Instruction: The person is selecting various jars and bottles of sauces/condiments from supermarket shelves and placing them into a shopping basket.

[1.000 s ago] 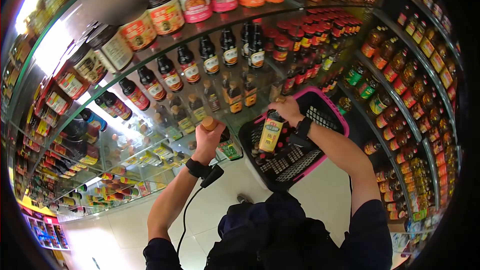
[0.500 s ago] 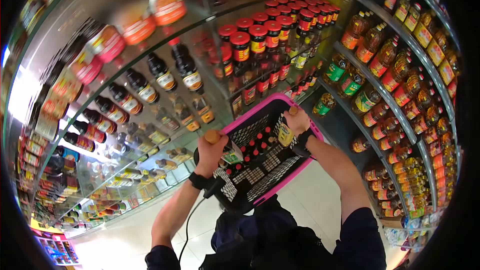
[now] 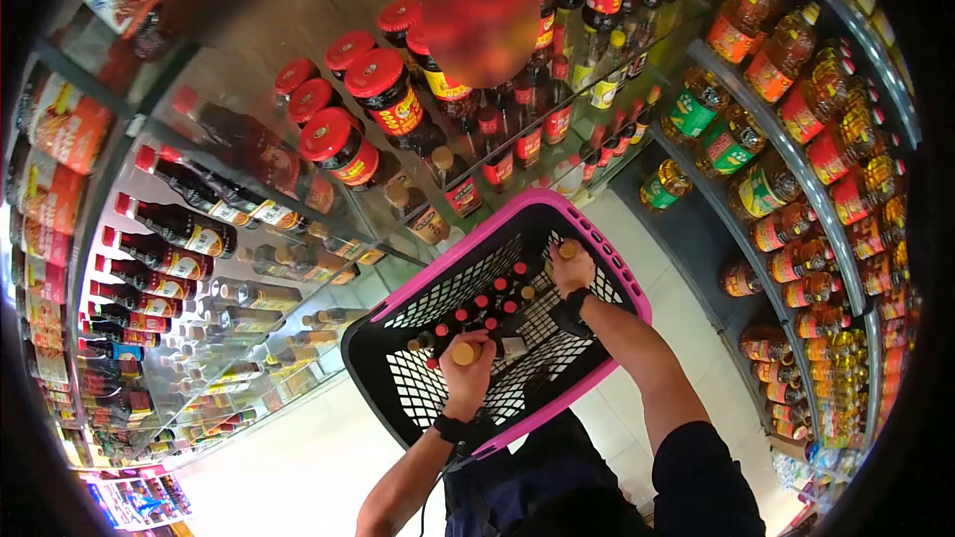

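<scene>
A black basket with a pink rim (image 3: 497, 223) stands below me, several small red-capped bottles (image 3: 481, 310) inside it. My left hand (image 3: 468, 373) is over the basket's near left part, its fingers closed round the neck of a bottle with a tan cap (image 3: 465, 353). At the right end of the basket my right hand (image 3: 571, 269) grips another bottle by its tan cap (image 3: 568, 250). The bodies of both held bottles are mostly hidden by my hands and the basket.
Glass shelves on the left carry dark sauce bottles (image 3: 179, 229) and red-lidded jars (image 3: 378, 80). Curved shelves (image 3: 761, 129) on the right hold oil bottles (image 3: 766, 189). The pale tiled floor (image 3: 288, 438) shows beside the basket.
My left hand has moved down and right with its bottle, farther over the basket. The right-hand bottle is lower in the basket. The view has shifted, and the basket and red-lidded jars look larger.
</scene>
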The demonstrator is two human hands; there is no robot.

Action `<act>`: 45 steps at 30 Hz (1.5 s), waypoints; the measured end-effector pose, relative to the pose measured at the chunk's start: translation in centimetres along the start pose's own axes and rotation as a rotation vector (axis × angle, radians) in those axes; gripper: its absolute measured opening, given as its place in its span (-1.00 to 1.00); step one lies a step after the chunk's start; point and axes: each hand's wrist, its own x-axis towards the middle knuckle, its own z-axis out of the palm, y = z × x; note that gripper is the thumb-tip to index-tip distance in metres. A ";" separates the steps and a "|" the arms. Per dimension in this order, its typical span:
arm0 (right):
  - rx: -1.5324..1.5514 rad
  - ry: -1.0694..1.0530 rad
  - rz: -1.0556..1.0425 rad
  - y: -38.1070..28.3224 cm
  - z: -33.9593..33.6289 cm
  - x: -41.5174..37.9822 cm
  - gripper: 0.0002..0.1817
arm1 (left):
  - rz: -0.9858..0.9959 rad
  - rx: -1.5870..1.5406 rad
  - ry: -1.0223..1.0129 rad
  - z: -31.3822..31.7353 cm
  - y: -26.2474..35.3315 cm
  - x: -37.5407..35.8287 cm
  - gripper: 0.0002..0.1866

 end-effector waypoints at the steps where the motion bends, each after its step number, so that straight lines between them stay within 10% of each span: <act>1: 0.010 -0.009 -0.023 0.4 1.0 0.4 -0.64 | -0.040 -0.002 -0.001 0.3 -0.7 0.1 -0.90; 20: 0.351 0.092 -0.129 7.9 15.1 2.7 -0.60 | -0.014 0.127 -0.058 1.7 -9.9 1.1 -0.85; 28: -0.158 0.007 0.009 6.4 13.2 0.9 -0.51 | 0.032 0.178 -0.041 1.2 -10.2 0.9 -0.83; 30: 1.040 0.095 0.002 13.5 18.6 1.6 -0.55 | 0.033 0.155 -0.046 1.3 -10.3 0.7 -0.82; 31: 1.038 0.095 0.003 12.3 17.2 1.5 -0.55 | 0.029 0.186 -0.062 1.2 -9.8 0.7 -0.83; 33: -0.051 -0.003 -0.127 7.7 12.5 1.1 -0.58 | 0.024 0.216 -0.080 1.3 -9.6 0.5 -0.83; 45: 0.010 0.085 -0.211 6.8 13.7 3.5 -0.63 | -0.033 0.177 -0.034 1.4 -10.9 -0.8 -0.83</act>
